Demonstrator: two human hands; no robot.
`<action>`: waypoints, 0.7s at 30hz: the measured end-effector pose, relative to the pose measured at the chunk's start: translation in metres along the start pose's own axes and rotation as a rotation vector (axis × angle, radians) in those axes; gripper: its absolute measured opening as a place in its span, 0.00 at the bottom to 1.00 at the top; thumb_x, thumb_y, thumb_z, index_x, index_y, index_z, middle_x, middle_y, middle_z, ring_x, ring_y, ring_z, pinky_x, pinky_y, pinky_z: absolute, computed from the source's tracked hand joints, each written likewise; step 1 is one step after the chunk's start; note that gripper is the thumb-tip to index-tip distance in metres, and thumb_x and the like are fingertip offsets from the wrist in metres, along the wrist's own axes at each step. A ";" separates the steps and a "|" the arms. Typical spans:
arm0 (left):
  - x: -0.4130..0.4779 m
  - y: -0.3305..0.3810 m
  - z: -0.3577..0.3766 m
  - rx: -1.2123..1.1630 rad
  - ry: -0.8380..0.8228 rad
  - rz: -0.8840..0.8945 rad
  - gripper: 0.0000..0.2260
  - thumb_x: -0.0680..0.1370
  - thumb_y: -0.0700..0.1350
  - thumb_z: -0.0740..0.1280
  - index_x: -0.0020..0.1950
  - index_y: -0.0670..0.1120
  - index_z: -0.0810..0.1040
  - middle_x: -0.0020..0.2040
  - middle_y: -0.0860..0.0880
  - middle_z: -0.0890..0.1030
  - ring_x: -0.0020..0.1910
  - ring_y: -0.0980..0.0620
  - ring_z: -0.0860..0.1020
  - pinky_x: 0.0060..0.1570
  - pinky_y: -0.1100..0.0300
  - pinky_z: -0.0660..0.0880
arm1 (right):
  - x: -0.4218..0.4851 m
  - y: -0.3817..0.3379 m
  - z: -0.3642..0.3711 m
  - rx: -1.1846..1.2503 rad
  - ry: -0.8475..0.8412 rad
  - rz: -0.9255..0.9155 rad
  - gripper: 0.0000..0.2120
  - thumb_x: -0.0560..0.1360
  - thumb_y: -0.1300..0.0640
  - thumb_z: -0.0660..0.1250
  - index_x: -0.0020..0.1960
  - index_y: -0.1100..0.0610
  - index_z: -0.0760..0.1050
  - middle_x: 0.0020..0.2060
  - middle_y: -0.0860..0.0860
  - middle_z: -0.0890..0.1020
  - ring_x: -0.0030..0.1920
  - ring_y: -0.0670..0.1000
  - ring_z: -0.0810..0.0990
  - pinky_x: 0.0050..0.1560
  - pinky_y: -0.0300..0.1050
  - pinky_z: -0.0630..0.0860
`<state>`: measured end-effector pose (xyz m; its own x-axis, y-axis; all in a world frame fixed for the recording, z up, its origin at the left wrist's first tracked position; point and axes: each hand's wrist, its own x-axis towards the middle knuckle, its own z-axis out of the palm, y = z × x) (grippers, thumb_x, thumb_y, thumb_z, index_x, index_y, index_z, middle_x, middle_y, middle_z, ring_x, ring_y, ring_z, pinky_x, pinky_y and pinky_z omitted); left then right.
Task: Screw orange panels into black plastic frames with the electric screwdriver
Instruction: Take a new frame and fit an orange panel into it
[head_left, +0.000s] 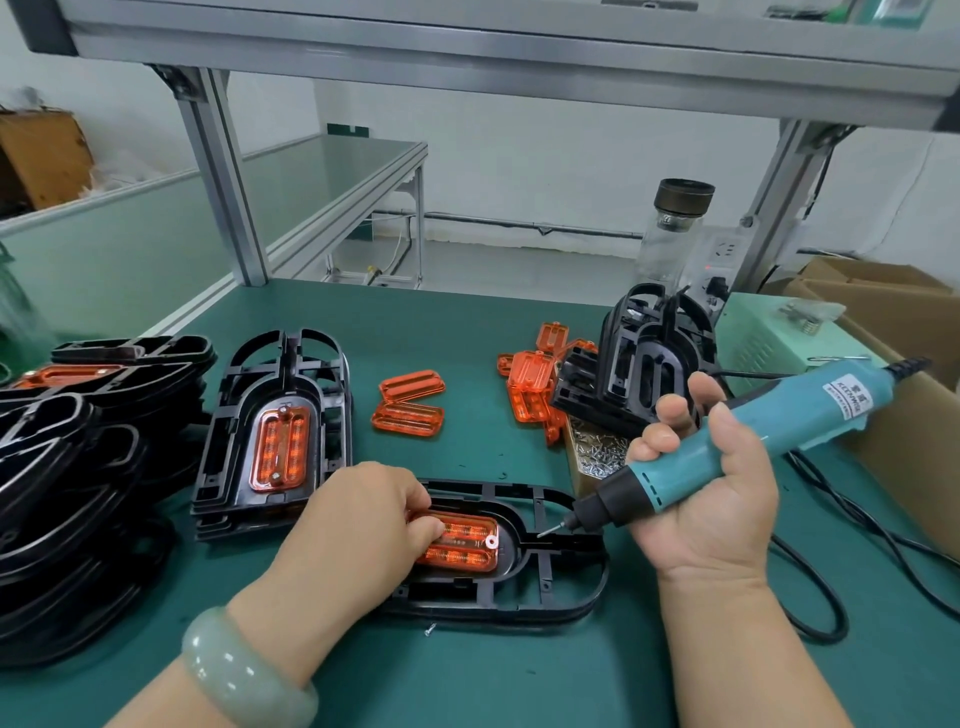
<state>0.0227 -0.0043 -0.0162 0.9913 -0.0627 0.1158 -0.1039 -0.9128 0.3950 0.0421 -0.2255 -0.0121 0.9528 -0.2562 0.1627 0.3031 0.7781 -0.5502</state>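
A black plastic frame (561, 603) lies flat on the green mat in front of me, with an orange panel (467, 543) seated in its oval recess. My left hand (363, 525) rests on the panel's left end, fingers curled down on it. My right hand (711, 483) grips a teal electric screwdriver (769, 431). Its bit carries a screw (549, 531) just right of the panel's screw tab (491, 542), a little above the frame.
A frame with a fitted orange panel (275, 431) tops a small stack at centre left. More black frames (78, 467) pile at the left. Loose orange panels (410, 400) lie mid-table; more frames (649, 358) and a box of screws (597, 452) stand right. A black cable (831, 587) loops at right.
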 end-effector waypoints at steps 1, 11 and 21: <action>0.000 0.000 0.000 0.004 0.007 -0.001 0.12 0.73 0.56 0.69 0.54 0.54 0.80 0.40 0.58 0.78 0.43 0.58 0.77 0.47 0.64 0.74 | 0.000 0.000 0.000 -0.001 0.002 -0.001 0.09 0.76 0.57 0.57 0.50 0.52 0.76 0.35 0.48 0.79 0.28 0.44 0.73 0.32 0.34 0.73; -0.007 -0.002 -0.007 0.089 -0.010 0.046 0.08 0.75 0.55 0.67 0.53 0.58 0.78 0.46 0.57 0.73 0.47 0.57 0.74 0.47 0.64 0.71 | 0.000 0.000 0.001 -0.004 -0.002 -0.005 0.09 0.77 0.57 0.57 0.50 0.52 0.75 0.35 0.47 0.79 0.28 0.43 0.73 0.32 0.34 0.73; -0.005 -0.008 -0.001 0.074 -0.052 0.042 0.04 0.76 0.51 0.66 0.47 0.57 0.80 0.40 0.57 0.75 0.41 0.58 0.72 0.41 0.66 0.67 | -0.001 0.000 0.001 -0.006 0.007 -0.003 0.09 0.77 0.57 0.56 0.50 0.52 0.75 0.34 0.47 0.79 0.28 0.43 0.73 0.32 0.34 0.72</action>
<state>0.0187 0.0041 -0.0192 0.9893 -0.1205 0.0825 -0.1409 -0.9362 0.3219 0.0413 -0.2247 -0.0114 0.9519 -0.2625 0.1583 0.3057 0.7741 -0.5544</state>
